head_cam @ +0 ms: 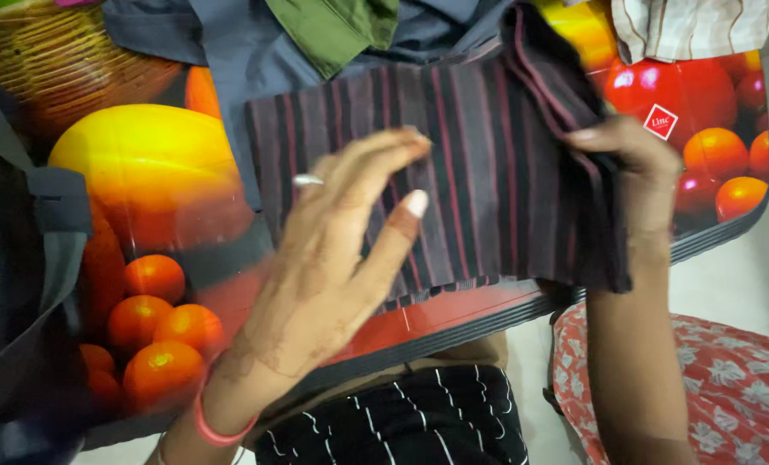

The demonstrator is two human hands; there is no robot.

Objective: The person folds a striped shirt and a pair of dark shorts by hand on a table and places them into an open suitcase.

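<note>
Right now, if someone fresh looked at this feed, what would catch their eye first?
First, the dark striped cloth in the centre, lying folded on the table with its loud fruit print. The right hand pinches the cloth's folded right edge, while the left hand, blurred, spreads open over its lower left part. Behind it, at the top edge, lie a grey garment and a green one.

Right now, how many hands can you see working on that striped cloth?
2. The left hand hovers flat over the middle of the dark striped cloth; the right hand pinches its folded right edge. No other hands show.
</note>
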